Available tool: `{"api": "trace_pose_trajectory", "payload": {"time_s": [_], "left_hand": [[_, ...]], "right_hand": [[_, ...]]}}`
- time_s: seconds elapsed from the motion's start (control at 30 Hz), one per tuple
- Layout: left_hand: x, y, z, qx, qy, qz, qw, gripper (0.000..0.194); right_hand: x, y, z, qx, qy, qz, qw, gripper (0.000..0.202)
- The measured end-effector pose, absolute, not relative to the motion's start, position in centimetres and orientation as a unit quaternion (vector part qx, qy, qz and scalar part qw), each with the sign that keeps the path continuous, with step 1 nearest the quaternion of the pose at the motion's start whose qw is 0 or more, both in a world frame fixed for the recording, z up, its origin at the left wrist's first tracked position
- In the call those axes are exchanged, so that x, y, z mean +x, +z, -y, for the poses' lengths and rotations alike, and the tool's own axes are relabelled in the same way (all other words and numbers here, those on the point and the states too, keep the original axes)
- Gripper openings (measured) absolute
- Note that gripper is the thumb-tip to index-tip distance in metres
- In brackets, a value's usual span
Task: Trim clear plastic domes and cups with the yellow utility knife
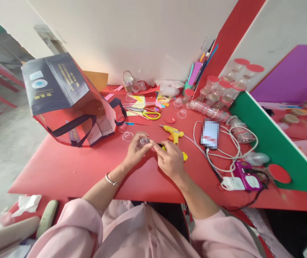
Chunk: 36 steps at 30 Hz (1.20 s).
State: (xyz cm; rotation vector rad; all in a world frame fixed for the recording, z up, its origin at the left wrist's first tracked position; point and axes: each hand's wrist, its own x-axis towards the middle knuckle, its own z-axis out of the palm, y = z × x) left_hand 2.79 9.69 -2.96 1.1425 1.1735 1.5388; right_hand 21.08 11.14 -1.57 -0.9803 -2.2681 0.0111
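Presently, the left hand (137, 147) holds a small, transparent, rounded plastic piece (143, 141) above the red table (148, 184), just beside the right hand (171, 159), which grips a yellow-handled tool (185, 156).

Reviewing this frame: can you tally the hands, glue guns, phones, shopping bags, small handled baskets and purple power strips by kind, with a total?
Hands: 2 (left hand, right hand)
Yellow glue gun: 1
Phone: 1
Shopping bag: 1
Small handled basket: 1
Purple power strip: 1
Total: 7
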Motion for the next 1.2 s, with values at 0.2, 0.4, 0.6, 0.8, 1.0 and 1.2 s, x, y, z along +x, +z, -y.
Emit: {"api": "trace_pose_trajectory", "payload": {"time_s": [0.2, 0.4, 0.6, 0.8, 1.0, 1.2], "left_hand": [[2.0, -3.5, -10.0, 0.476, 0.593, -0.443, 0.475, 0.044], [1.5, -3.2, -10.0, 0.467, 0.608, -0.422, 0.483, 0.053], [1.7, -2.5, -10.3, 0.463, 0.612, -0.411, 0.492, 0.052], [2.0, -2.8, -10.5, 0.462, 0.575, -0.448, 0.505, 0.055], [2.1, -3.7, -10.6, 0.471, 0.578, -0.443, 0.498, 0.056], [2.3, -3.8, -10.6, 0.478, 0.582, -0.450, 0.480, 0.048]], "right_hand": [[21.2, -1.5, -11.8, -0.354, 0.017, 0.876, 0.328, 0.051], [21.2, 0.6, -12.8, -0.330, 0.009, 0.894, 0.304, 0.043], [21.8, 1.0, -14.5, -0.301, -0.015, 0.912, 0.280, 0.042], [21.8, -0.9, -14.4, -0.322, -0.010, 0.892, 0.317, 0.043], [21.7, -1.0, -13.6, -0.328, -0.011, 0.884, 0.332, 0.036], [21.7, -1.1, -13.3, -0.342, 0.022, 0.879, 0.331, 0.038]]}}
